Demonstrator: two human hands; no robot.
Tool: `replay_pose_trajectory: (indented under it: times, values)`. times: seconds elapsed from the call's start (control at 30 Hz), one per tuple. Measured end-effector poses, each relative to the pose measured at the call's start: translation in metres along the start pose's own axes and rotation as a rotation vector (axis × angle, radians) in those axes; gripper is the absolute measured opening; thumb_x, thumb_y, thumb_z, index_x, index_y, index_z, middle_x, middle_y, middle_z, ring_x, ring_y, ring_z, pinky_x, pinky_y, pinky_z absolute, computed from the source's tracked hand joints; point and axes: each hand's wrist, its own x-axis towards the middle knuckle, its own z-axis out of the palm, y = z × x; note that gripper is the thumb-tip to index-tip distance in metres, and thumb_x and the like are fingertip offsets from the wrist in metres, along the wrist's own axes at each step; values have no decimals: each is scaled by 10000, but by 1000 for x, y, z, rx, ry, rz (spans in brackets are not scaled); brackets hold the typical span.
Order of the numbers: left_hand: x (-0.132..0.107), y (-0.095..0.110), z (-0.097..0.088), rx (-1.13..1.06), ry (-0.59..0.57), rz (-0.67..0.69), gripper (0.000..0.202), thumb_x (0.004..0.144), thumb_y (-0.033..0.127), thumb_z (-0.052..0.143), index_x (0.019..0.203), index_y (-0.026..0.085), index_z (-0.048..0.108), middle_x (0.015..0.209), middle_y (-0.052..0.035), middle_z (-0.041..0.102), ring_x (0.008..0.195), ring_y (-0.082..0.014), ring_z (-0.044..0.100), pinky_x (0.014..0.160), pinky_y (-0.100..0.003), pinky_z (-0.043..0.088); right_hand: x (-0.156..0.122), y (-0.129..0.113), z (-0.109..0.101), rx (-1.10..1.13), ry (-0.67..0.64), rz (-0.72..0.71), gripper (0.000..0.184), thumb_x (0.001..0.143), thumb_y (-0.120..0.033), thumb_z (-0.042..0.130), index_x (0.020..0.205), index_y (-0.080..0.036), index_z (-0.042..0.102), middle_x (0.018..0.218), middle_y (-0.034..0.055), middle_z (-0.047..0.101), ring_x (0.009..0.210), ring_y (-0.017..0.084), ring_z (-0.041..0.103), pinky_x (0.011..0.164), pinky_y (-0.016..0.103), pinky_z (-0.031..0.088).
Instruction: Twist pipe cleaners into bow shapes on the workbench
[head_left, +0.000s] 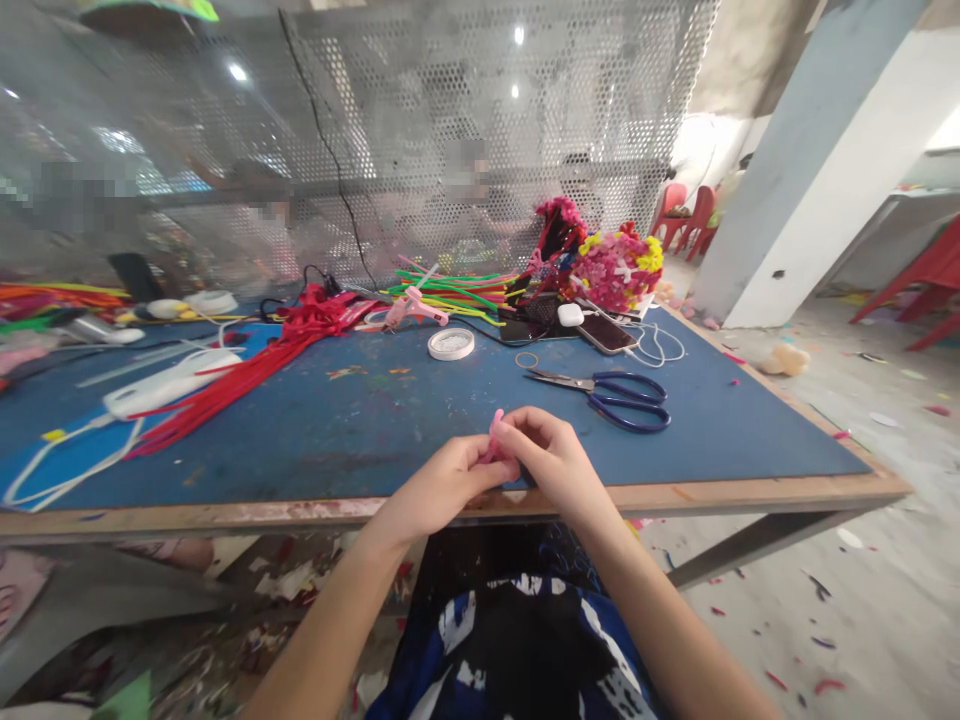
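hands: left (450, 480), right (551, 455) | both pinching pink piece (495, 432), seemingly pipe cleaner, between them

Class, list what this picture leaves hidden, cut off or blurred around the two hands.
Head view:
- Pink piece: mostly hidden between left hand and right hand; shape unclear.
- Forearms: cut off by the bottom edge.
- Figures behind the mesh: blurred.
- Red chair: cut by the right edge.

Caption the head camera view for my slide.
Left hand and right hand pinch a pink pipe cleaner near scissors on a blue table.
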Motion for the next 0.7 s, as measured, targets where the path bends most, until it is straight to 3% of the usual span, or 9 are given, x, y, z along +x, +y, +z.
replay_pose_trajectory:
  times: [0.1,0.23,0.37,0.5,0.7]
  values:
    - [2,-3,-1,-3,-11,2,176,740,274,566,821,124,610,734,-23,587,650,-125,500,556,-214,368,3,-1,-1,-66,16,-19,254,758,-410,548,712,-161,575,623,-1,569,568,105,488,533,219,380]
    - [4,-3,1,37,-4,-44,155,725,270,581,707,119,610,586,22,521,511,-80,414,463,-189,289,4,-3,-1,-139,14,-57,248,776,-372,524,660,-160,584,594,4,559,560,108,473,531,226,376]
    - [6,-2,5,54,24,-32,159,721,277,576,676,124,585,522,49,430,452,-54,301,429,-191,206,4,-6,0,-58,6,-86,200,779,-331,528,686,-163,580,608,-3,554,582,109,492,555,226,387]
    - [7,-4,9,123,96,-7,251,686,316,608,552,147,481,469,70,307,438,-51,233,422,-202,164,4,-9,1,76,-9,-18,190,754,-308,568,642,-154,573,576,-16,537,548,92,478,533,214,372]
    - [9,-6,12,149,96,40,201,653,285,623,556,140,523,489,52,412,472,-70,350,462,-201,274,0,-14,1,232,-81,38,196,735,-304,604,618,-150,575,582,-16,562,557,92,518,576,222,409]
